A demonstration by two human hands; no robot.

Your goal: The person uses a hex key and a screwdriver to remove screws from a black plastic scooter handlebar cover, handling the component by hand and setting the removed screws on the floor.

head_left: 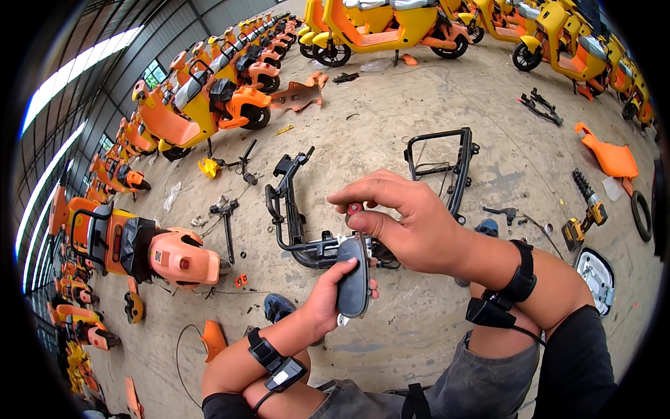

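My left hand (328, 293) is closed around a dark grey, flat oval part (352, 279) with a small metal tab at its lower end. Above it, my right hand (412, 223) pinches a small tool with a red end (354, 208), which looks like a screwdriver. Its thin shaft points down at the oval part's upper end, where my fingers partly hide the contact. Just beyond my hands, a black metal scooter frame (276, 213) lies on the concrete floor.
A second black frame (466, 157) lies beyond my right hand. Farther right are a cordless drill (585, 222), a tyre (641, 216), an orange panel (608, 155) and a white shell (595, 279). An orange scooter (183, 257) stands left; rows of yellow-orange scooters (398, 28) stand behind.
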